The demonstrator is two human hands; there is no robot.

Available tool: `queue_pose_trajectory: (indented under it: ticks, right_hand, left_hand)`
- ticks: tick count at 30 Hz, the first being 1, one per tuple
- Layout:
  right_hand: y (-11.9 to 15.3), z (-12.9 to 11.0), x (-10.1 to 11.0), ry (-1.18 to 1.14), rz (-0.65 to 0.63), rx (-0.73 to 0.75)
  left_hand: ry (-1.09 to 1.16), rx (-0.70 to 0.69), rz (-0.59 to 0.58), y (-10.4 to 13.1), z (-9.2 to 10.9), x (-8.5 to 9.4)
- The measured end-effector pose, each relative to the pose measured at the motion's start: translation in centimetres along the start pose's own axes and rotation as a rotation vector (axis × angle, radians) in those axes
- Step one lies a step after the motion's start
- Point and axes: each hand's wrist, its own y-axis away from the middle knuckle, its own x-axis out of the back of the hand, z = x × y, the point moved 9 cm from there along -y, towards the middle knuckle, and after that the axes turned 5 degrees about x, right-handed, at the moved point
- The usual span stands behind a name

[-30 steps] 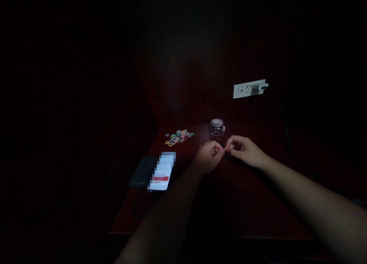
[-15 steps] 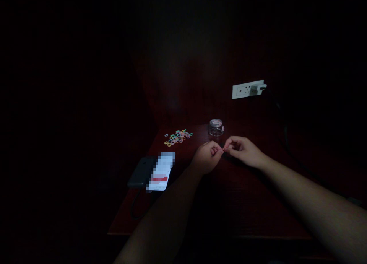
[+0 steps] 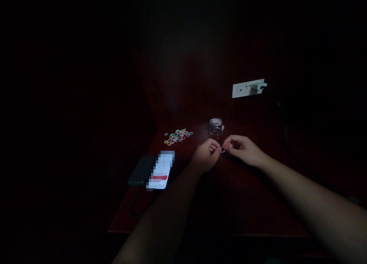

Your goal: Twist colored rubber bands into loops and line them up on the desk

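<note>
1. Left hand: thumb and fingers pinch the near-left side of a small pinkish band.
2. Right hand: thumb and forefinger pinch the band's opposite side.
3. The band lies between the two sets of fingertips, its loop open.
4. A clear round jar stands just beyond the band on the dark red table.
5. Loose coloured bands lie beyond and to the left of the left hand.
6. A lit phone lies left of the left forearm.

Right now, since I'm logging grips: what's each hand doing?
Left hand: closed, pinching a small pink band.
Right hand: closed, pinching the same band's other side.
</note>
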Motion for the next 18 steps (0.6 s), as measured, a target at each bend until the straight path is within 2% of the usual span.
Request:
queue_pose_trajectory:
  ticks: [11,18]
  right_hand:
    - [-0.2,0.1,1.2,0.040,0.101,0.029]
    - [-0.2,0.2,1.2,0.064,0.086,0.010]
  left_hand:
    - [0.011,-0.028,-0.023,0.2,0.4,-0.2]
    - [0.031,-0.036,-0.007,-0.1,0.4,-0.1]
